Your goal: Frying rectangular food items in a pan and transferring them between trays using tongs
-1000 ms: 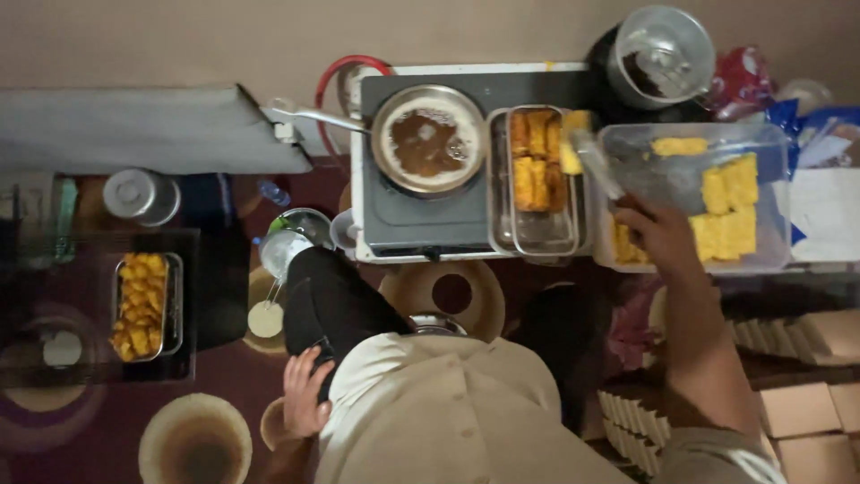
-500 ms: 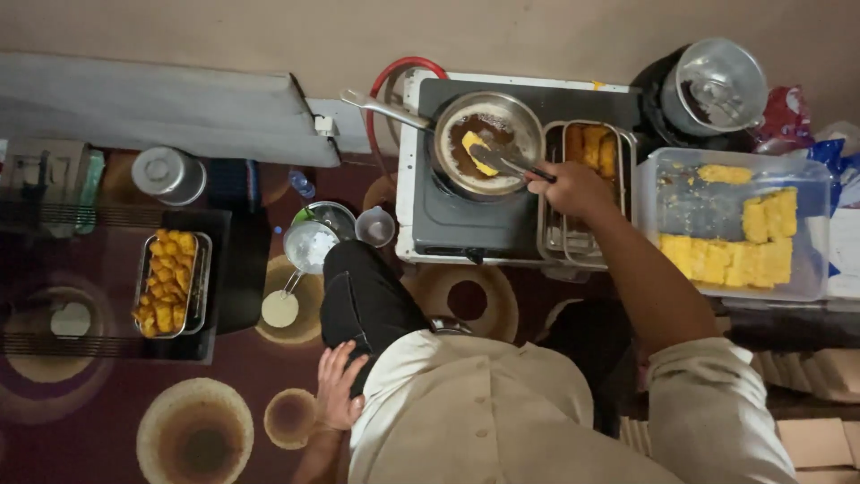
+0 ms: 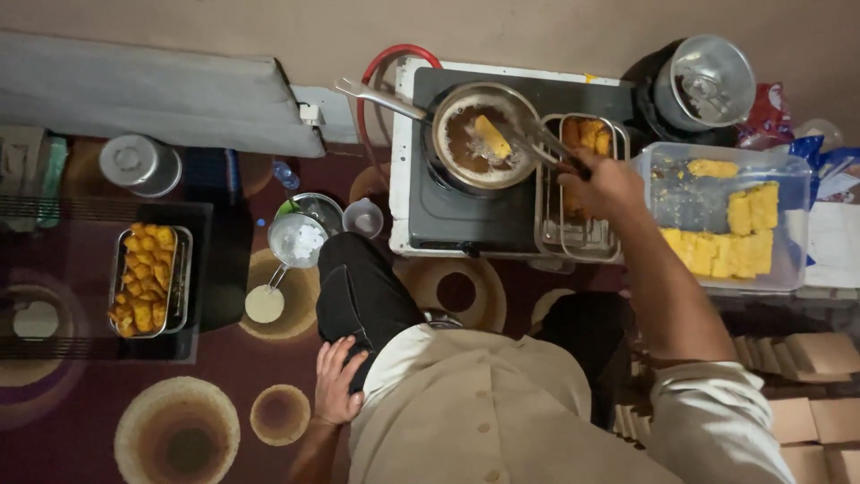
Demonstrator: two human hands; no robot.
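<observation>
One stove (image 3: 466,215) on patterned carpet (image 3: 179,430), beige wall (image 3: 269,27) behind

Your right hand (image 3: 602,184) is over the tray (image 3: 580,235) on the stove (image 3: 466,220), holding tongs (image 3: 528,139) that reach left into the pan (image 3: 475,134). A piece of food (image 3: 491,134) sits in the pan. To the right of the stove is a tub (image 3: 727,220). Your left hand (image 3: 336,381) rests on your knee, near the rug (image 3: 179,430). Far left sits another tray (image 3: 148,280).

Beige button-front shirt (image 3: 502,412), sleeve rolled above elbow at 4 o'clock. Black trousers (image 3: 363,291) toward 11 o'clock. Forearms, both hands bare; no rings or watch seen.
</observation>
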